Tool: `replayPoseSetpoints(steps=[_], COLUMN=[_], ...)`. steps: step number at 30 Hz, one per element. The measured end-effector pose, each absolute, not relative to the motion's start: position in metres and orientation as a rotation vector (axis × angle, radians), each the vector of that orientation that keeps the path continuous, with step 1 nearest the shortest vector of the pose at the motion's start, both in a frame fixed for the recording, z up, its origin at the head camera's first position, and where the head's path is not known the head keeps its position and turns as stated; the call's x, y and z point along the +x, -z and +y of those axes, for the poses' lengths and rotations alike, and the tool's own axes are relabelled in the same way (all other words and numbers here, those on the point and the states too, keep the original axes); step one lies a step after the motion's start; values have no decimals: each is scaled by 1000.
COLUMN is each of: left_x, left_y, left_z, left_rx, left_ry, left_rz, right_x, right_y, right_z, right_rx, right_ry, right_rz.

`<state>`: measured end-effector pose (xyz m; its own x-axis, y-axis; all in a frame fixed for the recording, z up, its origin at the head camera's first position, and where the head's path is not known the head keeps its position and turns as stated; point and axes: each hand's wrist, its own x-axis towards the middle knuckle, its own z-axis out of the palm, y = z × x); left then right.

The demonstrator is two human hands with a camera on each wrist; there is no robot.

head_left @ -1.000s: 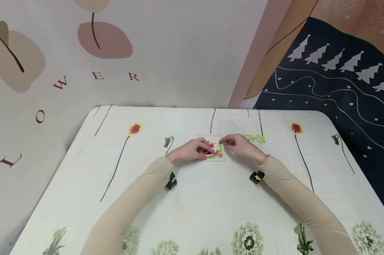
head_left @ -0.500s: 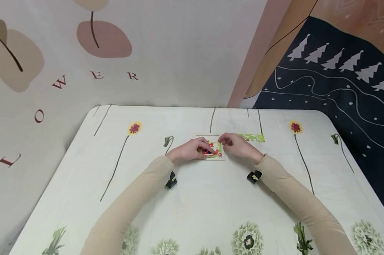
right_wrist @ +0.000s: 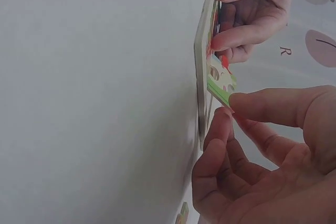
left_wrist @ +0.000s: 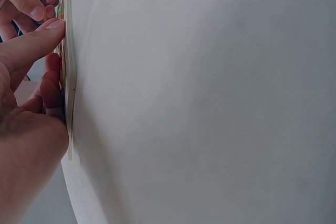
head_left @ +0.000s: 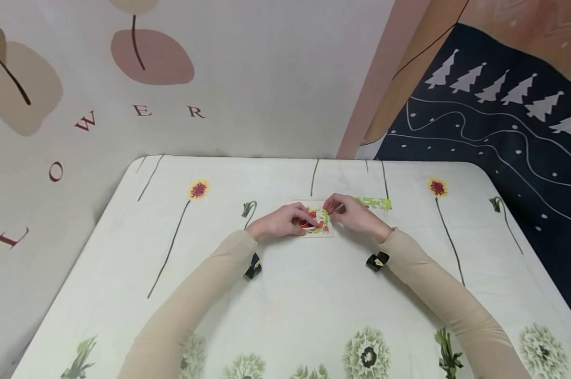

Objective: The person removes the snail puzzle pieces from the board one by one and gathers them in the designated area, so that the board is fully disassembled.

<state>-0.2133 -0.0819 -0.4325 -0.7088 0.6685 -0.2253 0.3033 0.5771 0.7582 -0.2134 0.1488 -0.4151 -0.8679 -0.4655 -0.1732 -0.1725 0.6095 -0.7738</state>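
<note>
A flat picture puzzle in a pale tray (head_left: 330, 235) lies on the table, its picture red, green and dark. My left hand (head_left: 279, 221) rests on the picture, with fingertips pressing the pieces. In the right wrist view, the left hand's thumb and fingers (right_wrist: 247, 34) touch the puzzle's face. My right hand (head_left: 353, 211) is at the right side of the tray. It pinches a puzzle piece (right_wrist: 222, 83) with a green edge and a red spot between thumb and fingers. That piece is tilted against the picture, one edge raised.
Green-patterned loose pieces (head_left: 377, 203) lie right of the tray, partly behind the right hand. The white tablecloth (head_left: 294, 295) has printed flowers. A fabric wall (head_left: 266, 95) rises behind the table's far edge. Black straps (head_left: 377, 261) are on both wrists.
My right hand has shifted slightly left, closer to the tray's upper right part, and stays there. The left hand keeps its place on the puzzle. The head view has drifted a little.
</note>
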Motion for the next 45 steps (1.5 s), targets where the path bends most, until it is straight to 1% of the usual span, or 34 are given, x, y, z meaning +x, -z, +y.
replayPoseSetpoints(steps=[20,28,45], left_x=[-213,-213,-212], left_y=[432,433,432], left_z=[-82,-82,-83], left_rx=[788,791,784], left_ry=[-991,-992,-999], left_rz=[2306,2301,2295], right_x=[-216,-217,-213], right_y=[418,416,413], right_z=[148,154,173], right_rx=[-435,-304,-268], right_ry=[1259,1318,1332], right_rz=[2501,2473,2477])
